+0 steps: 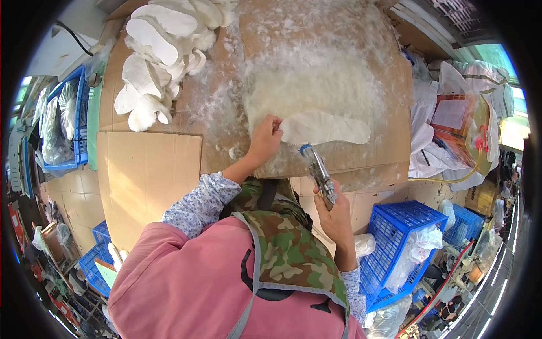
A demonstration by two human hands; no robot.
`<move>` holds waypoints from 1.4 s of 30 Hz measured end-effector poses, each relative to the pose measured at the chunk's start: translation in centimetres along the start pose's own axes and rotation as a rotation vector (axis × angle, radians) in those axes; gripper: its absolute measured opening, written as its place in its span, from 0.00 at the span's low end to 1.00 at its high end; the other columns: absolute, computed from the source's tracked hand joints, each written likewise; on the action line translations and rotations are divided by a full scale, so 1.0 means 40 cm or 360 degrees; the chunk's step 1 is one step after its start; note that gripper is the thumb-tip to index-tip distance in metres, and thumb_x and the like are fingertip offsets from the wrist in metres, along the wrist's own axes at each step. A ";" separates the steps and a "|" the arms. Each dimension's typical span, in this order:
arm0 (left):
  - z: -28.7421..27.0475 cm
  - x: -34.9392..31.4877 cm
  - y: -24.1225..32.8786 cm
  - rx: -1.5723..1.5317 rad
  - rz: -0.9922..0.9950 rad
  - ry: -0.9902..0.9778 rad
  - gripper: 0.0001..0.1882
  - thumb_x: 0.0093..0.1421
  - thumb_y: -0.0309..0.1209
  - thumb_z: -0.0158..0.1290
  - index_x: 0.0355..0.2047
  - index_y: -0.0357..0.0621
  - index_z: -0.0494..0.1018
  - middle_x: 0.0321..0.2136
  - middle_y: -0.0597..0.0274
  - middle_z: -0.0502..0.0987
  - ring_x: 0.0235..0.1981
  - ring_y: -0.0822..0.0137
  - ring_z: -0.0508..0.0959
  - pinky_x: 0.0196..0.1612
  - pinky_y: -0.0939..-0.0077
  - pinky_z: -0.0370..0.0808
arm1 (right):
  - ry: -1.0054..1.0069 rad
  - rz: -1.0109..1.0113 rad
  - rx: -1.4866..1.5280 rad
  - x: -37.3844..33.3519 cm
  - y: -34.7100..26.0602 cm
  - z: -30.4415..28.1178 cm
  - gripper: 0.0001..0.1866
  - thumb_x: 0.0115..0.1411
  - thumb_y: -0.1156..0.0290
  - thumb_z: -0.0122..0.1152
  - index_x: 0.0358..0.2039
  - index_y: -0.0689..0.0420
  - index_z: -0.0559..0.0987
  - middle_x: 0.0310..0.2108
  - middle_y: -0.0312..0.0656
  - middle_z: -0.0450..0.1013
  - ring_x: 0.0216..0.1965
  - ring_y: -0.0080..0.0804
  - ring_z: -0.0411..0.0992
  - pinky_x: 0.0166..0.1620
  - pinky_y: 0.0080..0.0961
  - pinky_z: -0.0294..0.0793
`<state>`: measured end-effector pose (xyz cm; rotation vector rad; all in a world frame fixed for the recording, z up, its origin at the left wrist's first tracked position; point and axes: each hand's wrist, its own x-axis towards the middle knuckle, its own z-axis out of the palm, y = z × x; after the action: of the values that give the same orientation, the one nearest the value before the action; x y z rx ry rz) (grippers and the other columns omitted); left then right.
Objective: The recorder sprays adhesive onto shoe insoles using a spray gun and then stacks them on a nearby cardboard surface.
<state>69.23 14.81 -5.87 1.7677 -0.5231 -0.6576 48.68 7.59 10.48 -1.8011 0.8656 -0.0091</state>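
Observation:
In front of me a white insole-shaped piece (327, 128) lies lengthwise on the near edge of a cream, fluffy fleece sheet (307, 85). My left hand (265, 140) is at its left end, fingers curled together. What they pinch, if anything, is hidden. Wrapped round a silver hand tool with a blue tip (320, 174), my right hand (337, 210) is just nearer to me than the piece. The tool's blue end points up toward the piece's near edge, and its exact kind is unclear. A pile of similar white pieces (155, 42) lies at the far left.
Brown cardboard (220, 144) covers the worktop, strewn with loose white fibres. A cardboard flap (149, 181) lies nearer on the left. Blue plastic crates (398, 243) stand at the lower right, another (82, 118) at the left. White bags (423, 118) and a yellow hose (446, 180) are on the right.

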 end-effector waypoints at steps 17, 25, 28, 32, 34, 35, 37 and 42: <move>-0.011 -0.030 0.070 0.0371 0.0225 0.0182 0.17 0.51 0.20 0.51 0.43 0.39 0.68 0.37 0.55 0.72 0.39 0.60 0.72 0.42 0.66 0.68 | 0.0247 -0.0098 -0.0050 -0.004 0.047 -0.065 0.16 0.57 0.80 0.52 0.47 0.60 0.69 0.30 0.41 0.72 0.26 0.29 0.68 0.32 0.25 0.68; 0.152 -0.061 0.127 0.1003 0.1479 -0.0379 0.23 0.45 0.24 0.50 0.45 0.41 0.71 0.47 0.56 0.71 0.42 0.59 0.70 0.44 0.64 0.62 | 0.0324 -0.0069 -0.0140 -0.011 0.047 -0.098 0.15 0.58 0.79 0.53 0.47 0.62 0.69 0.31 0.44 0.73 0.28 0.31 0.69 0.35 0.26 0.69; 0.232 -0.037 0.140 0.1244 0.1334 -0.0905 0.22 0.45 0.24 0.51 0.44 0.38 0.72 0.52 0.54 0.70 0.40 0.60 0.70 0.40 0.67 0.62 | 0.0353 -0.0055 -0.0145 -0.011 0.053 -0.105 0.15 0.58 0.79 0.54 0.46 0.61 0.69 0.29 0.44 0.73 0.28 0.30 0.69 0.34 0.25 0.69; 0.279 -0.025 0.147 0.1257 0.1409 -0.0601 0.19 0.46 0.25 0.50 0.41 0.37 0.72 0.55 0.51 0.68 0.38 0.61 0.69 0.37 0.68 0.62 | 0.0417 -0.0022 -0.0055 -0.013 0.073 -0.118 0.14 0.58 0.79 0.54 0.46 0.61 0.70 0.27 0.42 0.71 0.27 0.29 0.67 0.33 0.25 0.68; 0.285 -0.023 0.146 0.1401 0.1393 -0.0701 0.19 0.46 0.26 0.50 0.42 0.37 0.71 0.55 0.50 0.68 0.38 0.61 0.69 0.36 0.69 0.62 | 0.0439 0.0007 -0.0082 -0.010 0.085 -0.130 0.14 0.58 0.79 0.54 0.45 0.60 0.70 0.27 0.42 0.71 0.27 0.28 0.67 0.33 0.25 0.68; 0.287 -0.025 0.144 0.1391 0.1414 -0.0629 0.20 0.47 0.26 0.50 0.43 0.37 0.71 0.56 0.50 0.67 0.38 0.62 0.69 0.37 0.69 0.62 | 0.0455 0.0020 -0.0096 -0.010 0.091 -0.137 0.14 0.58 0.79 0.54 0.45 0.60 0.70 0.26 0.41 0.70 0.26 0.28 0.67 0.33 0.24 0.68; 0.292 -0.027 0.140 0.1378 0.1443 -0.0566 0.21 0.47 0.27 0.50 0.45 0.37 0.71 0.56 0.50 0.67 0.38 0.62 0.69 0.37 0.69 0.62 | 0.0491 0.0042 -0.0115 -0.009 0.101 -0.152 0.14 0.57 0.79 0.54 0.45 0.60 0.70 0.26 0.41 0.70 0.26 0.27 0.66 0.33 0.24 0.68; 0.301 -0.028 0.129 0.1388 0.1438 -0.0577 0.23 0.48 0.27 0.50 0.47 0.37 0.70 0.58 0.51 0.63 0.39 0.63 0.68 0.40 0.69 0.63 | 0.0581 0.0087 -0.0119 -0.010 0.113 -0.184 0.13 0.56 0.80 0.54 0.43 0.60 0.70 0.26 0.40 0.70 0.25 0.27 0.66 0.31 0.24 0.67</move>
<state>60.29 5.52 -3.39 1.8853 -1.9323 -0.0640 42.98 1.14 9.97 -1.8750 1.1858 -0.2811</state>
